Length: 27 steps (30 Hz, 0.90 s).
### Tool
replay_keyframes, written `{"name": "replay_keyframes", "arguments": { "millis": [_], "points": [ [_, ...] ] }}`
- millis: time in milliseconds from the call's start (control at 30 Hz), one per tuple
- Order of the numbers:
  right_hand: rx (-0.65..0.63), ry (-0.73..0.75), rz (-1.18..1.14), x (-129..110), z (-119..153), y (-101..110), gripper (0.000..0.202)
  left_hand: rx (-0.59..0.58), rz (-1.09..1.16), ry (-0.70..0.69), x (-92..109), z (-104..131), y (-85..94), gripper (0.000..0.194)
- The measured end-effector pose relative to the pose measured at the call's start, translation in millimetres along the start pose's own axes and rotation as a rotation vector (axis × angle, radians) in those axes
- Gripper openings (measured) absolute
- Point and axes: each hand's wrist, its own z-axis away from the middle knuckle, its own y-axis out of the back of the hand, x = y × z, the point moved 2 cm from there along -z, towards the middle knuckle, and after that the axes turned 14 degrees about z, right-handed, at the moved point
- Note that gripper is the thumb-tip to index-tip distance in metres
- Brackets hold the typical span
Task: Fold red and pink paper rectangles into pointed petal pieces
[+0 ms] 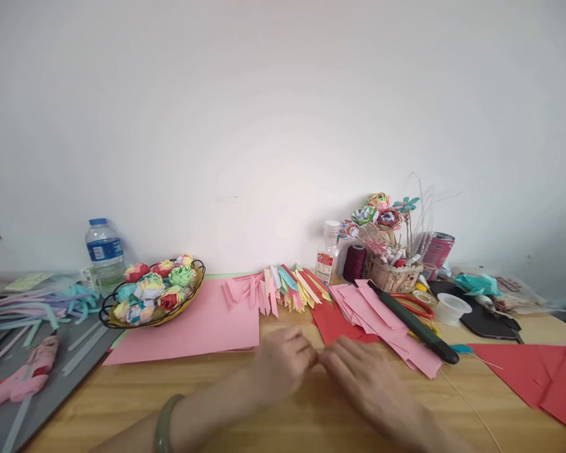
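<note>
My left hand (285, 363), with a green bangle (165, 423) on its wrist, is closed over the wooden table (287, 421). Its fingertips meet those of my right hand (361, 372), whose fingers are pressed together and slightly blurred. Whatever may be pinched between the two hands is hidden. Behind them lie a pink paper sheet (217, 321), folded paper strips (292, 286) in several colours and a red sheet (337, 324). Cut pink strips (382, 318) are just beyond my right hand, with a dark green-handled tool (412, 322) across them.
At the left are a basket of paper flowers (155, 290), a water bottle (104, 251) and a grey mat (70, 352) with a pink glue gun (33, 374). A flower basket (393, 275), thread spool (355, 263), pink can (438, 251) and red paper (532, 371) stand or lie right.
</note>
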Motion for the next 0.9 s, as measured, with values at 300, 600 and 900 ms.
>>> {"name": "replay_keyframes", "arguments": {
  "millis": [300, 600, 900],
  "points": [
    [-0.147, 0.032, -0.150, -4.9, 32.3, -16.5, 0.023, -0.150, 0.123, 0.060, 12.5, 44.2, 7.0, 0.019],
    [-0.221, -0.218, -0.319, 0.3, 47.1, -9.4, 0.020, -0.118, 0.460, 0.508, 12.1, 46.1, 8.5, 0.007],
    [-0.271, -0.514, -0.487, 4.9, 42.1, -20.4, 0.024, -0.163, 0.452, 0.888, 15.2, 30.2, 12.6, 0.019]
  ]
}}
